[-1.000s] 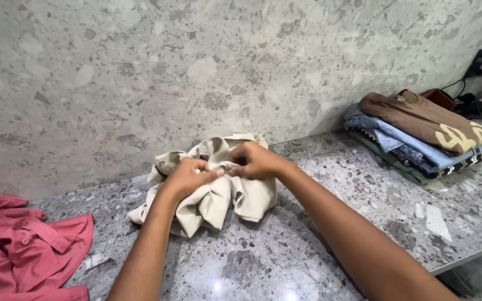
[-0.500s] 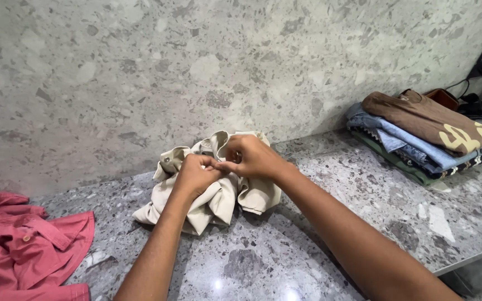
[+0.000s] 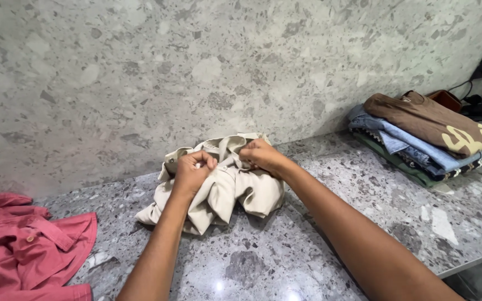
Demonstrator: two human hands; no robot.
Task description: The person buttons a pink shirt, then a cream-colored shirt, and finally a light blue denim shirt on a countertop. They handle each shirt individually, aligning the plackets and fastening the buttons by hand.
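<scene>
Beige shirt (image 3: pixel 218 187): crumpled on the stone counter (image 3: pixel 319 245) by the wall, not yet flat or folded. Your left hand (image 3: pixel 192 174) and right hand (image 3: pixel 262 157) each pinch its cloth near the collar.

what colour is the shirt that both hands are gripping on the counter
Beige, a plain light tan with no pattern. The shirt shows best in the head view, bunched under the left hand and right hand.

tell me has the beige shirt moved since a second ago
No. The beige shirt lies bunched at the same spot by the wall, as far from the folded stack as before; both hands only rework its top.
</scene>
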